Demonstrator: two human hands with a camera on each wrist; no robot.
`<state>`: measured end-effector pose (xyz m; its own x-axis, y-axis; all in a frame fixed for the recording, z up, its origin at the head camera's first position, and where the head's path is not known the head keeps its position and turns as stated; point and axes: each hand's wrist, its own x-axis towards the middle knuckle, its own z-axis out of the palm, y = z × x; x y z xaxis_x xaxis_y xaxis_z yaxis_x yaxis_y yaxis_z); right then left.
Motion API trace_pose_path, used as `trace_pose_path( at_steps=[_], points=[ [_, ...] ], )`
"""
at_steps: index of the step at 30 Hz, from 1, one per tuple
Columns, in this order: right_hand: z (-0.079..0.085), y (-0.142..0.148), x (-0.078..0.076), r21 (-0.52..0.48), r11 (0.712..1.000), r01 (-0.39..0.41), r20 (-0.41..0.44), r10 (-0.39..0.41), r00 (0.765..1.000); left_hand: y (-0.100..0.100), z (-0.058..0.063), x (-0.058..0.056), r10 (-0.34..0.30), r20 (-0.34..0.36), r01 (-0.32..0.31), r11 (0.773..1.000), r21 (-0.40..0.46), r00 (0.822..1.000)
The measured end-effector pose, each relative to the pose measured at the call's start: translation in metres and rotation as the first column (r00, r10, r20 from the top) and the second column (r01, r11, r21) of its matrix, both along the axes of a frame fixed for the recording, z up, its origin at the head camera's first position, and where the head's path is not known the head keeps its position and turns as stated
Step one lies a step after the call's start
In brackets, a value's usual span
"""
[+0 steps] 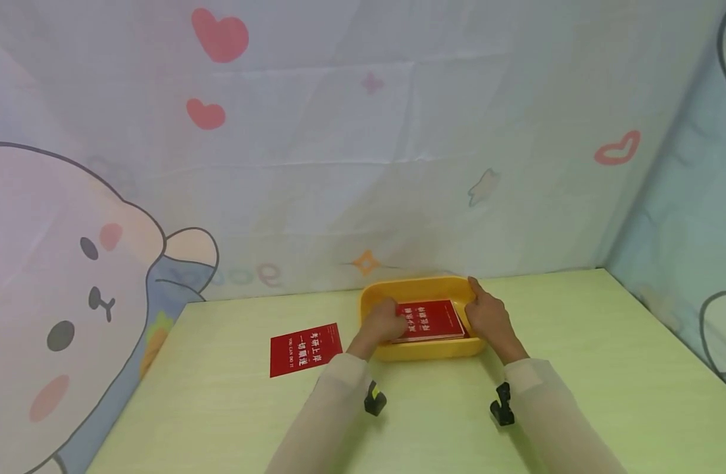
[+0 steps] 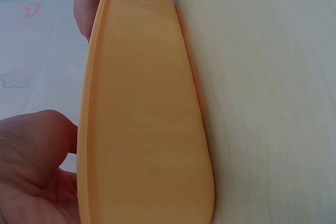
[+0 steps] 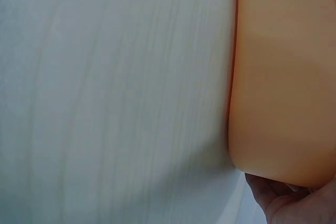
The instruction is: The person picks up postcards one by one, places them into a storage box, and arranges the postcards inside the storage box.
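Note:
A yellow plastic basket [image 1: 424,350] sits near the back of the table, its long outer wall [image 2: 142,108] filling much of the left wrist view. Inside it lies a stack of red cards [image 1: 430,318] with white lettering. My left hand [image 1: 384,324] reaches over the near left rim, fingers curled at the stack's left edge, where it grips the red cards; its fingertips are hidden. At the basket's right end, my right hand [image 1: 489,318] holds the wall. The right wrist view catches this hand [image 3: 294,203] under the basket's end.
Left of the basket, a single red card [image 1: 306,349] with white lettering lies flat on the pale table [image 1: 220,408]. A printed cloth backdrop [image 1: 339,197] rises behind the table's far edge, and another stands along the right side.

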<state>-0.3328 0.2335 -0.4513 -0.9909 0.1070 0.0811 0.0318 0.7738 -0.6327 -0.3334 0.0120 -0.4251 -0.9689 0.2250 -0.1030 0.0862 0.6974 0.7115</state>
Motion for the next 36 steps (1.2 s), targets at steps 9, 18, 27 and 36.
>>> trace_pose_path(
  at_steps=[9,18,27,36],
  points=[
    [-0.002,0.001,-0.001,0.001,1.0,-0.005,-0.006,0.005,1.0,0.001,-0.006,-0.001,0.01,-0.042,-0.008,0.999,0.046,0.999],
    [-0.001,0.003,-0.001,0.006,1.0,-0.013,-0.01,0.013,1.0,0.001,-0.011,-0.005,-0.02,-0.119,0.026,0.998,0.052,0.993],
    [-0.002,0.002,-0.001,0.007,1.0,-0.011,0.004,0.011,1.0,-0.001,-0.007,-0.006,-0.03,-0.2,0.043,0.997,0.062,0.979],
    [-0.002,0.006,-0.002,0.001,1.0,-0.01,-0.003,0.01,1.0,-0.005,-0.001,-0.008,0.039,-0.307,0.018,0.983,0.181,0.951]
  ],
)
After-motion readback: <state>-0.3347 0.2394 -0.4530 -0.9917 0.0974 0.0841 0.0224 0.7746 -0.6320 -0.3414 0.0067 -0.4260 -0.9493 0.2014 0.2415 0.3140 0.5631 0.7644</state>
